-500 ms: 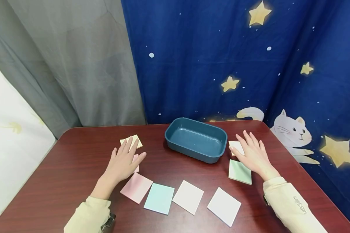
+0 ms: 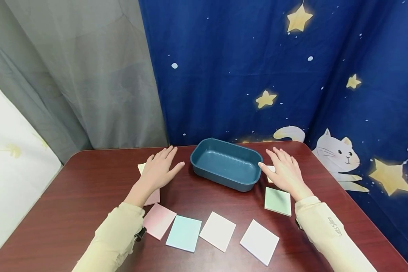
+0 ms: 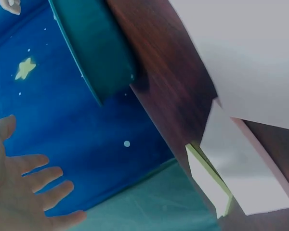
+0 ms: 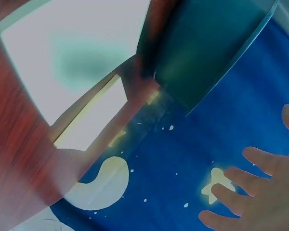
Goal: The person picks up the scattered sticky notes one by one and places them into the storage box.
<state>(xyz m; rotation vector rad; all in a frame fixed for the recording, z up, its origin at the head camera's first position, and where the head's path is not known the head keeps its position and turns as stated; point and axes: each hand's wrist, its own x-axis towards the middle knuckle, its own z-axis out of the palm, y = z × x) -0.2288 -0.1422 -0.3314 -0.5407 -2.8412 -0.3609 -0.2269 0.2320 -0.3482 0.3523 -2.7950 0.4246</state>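
My left hand [image 2: 158, 172] hovers with spread fingers left of a dark teal plastic basin [image 2: 221, 180] and holds nothing. It partly covers a cream square pad [image 2: 141, 167] and a pink pad [image 2: 153, 199]. On the basin's other side, my right hand [image 2: 287, 173] also has its fingers extended, with the thumb tip overlapping the basin's right rim in the head view. Behind that hand a pale cream pad [image 2: 272, 168] is partly hidden, and a green pad [image 2: 277, 201] lies nearer. Both wrist views show the palms with nothing in them.
Along the near side lie a second pink pad [image 2: 159, 221], a turquoise pad [image 2: 183, 233], a pale pinkish pad [image 2: 218, 231] and a white pad [image 2: 260, 241]. The dark red wooden table [image 2: 71, 196] ends at a starry blue curtain [image 2: 204, 75] and a grey one [image 2: 88, 75].
Both hands have moved inward toward the basin, the left one to the right and the right one to the left. The basin and pads stay in place on the table.
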